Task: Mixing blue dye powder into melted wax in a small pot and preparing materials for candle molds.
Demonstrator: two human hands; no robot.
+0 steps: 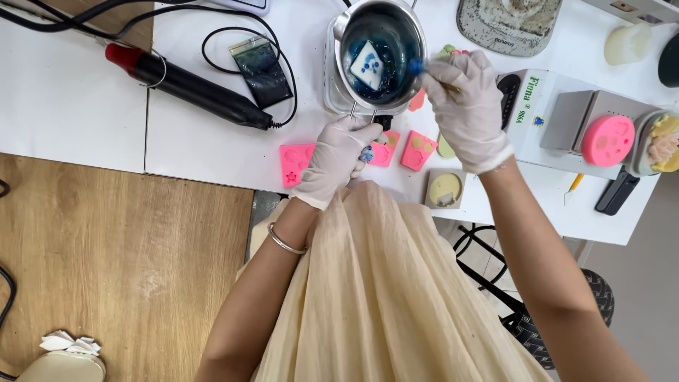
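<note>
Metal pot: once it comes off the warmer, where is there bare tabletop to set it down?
Bare white tabletop lies between the black heat tool and the table's near edge, left of the pink moulds. Crowded around the metal pot and right of it: moulds, gloved hands, white appliance.

White worktable (78, 106) over wooden floor (120, 262), evenly lit

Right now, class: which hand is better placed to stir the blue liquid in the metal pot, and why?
Right hand: it holds the blue-tipped stick at the metal pot rim. The left hand grips the pot's handle.
</note>
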